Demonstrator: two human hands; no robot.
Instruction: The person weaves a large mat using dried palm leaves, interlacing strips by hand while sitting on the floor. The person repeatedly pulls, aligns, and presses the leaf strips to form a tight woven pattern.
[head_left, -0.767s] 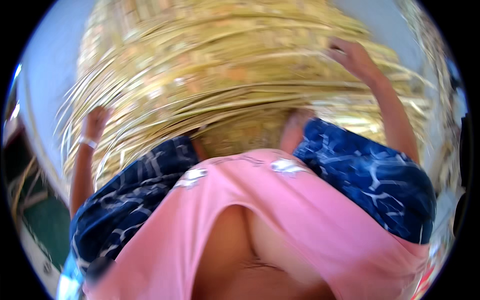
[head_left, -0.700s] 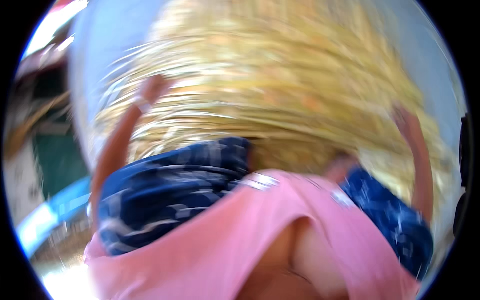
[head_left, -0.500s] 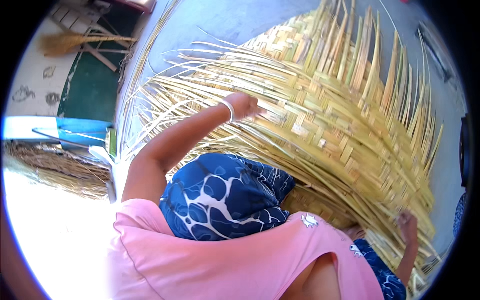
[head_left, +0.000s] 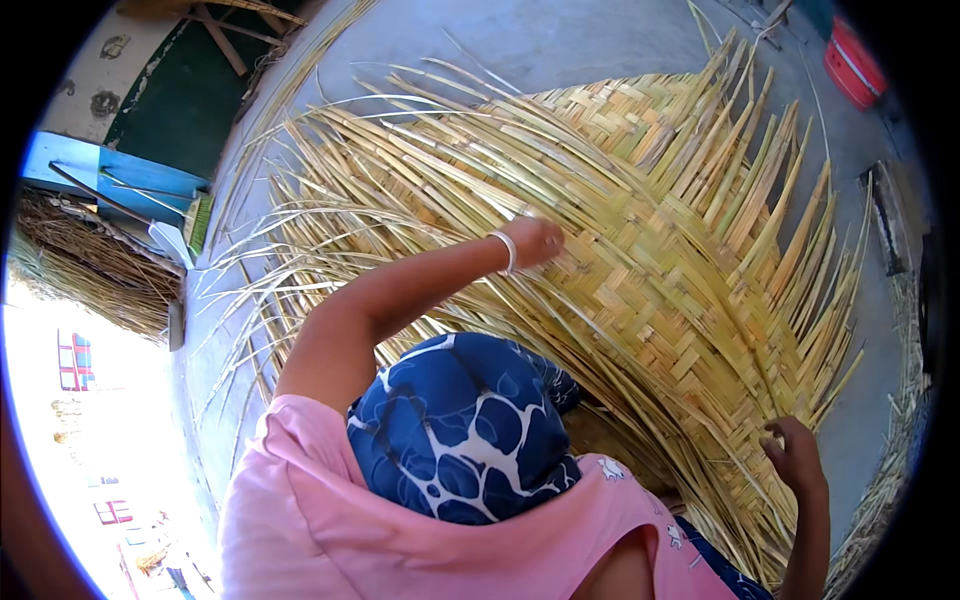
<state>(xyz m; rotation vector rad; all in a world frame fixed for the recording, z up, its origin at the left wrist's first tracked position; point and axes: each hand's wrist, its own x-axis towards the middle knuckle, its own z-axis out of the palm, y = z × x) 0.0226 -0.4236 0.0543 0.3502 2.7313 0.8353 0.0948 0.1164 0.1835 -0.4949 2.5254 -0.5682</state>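
A large mat [head_left: 655,270] woven from flat, pale yellow-green split strips lies across the floor in front of me. Long loose strips [head_left: 400,165] fan out from its left side, and shorter ends stick out along the far right. My left hand [head_left: 535,240], with a white bangle at the wrist, is over the middle of the mat beside the loose strips. Its fingers curl downward and are smeared by motion. At the mat's near right edge is my right hand [head_left: 797,455], thumb and fingers apart, with nothing visible in it. My knee, in dark blue patterned cloth [head_left: 460,430], is bent up beside the mat.
A red container [head_left: 853,65] stands at the far right. Bundled dry stalks [head_left: 100,260] lie at the left beside a blue panel [head_left: 150,185]. More thin strips [head_left: 285,100] lie on the grey floor [head_left: 430,45] along the left. A bright doorway is at lower left.
My view has shifted. The left hand has moved a little right and nearer over the mat. My right hand has come off the strips at lower right, its fingers now apart.
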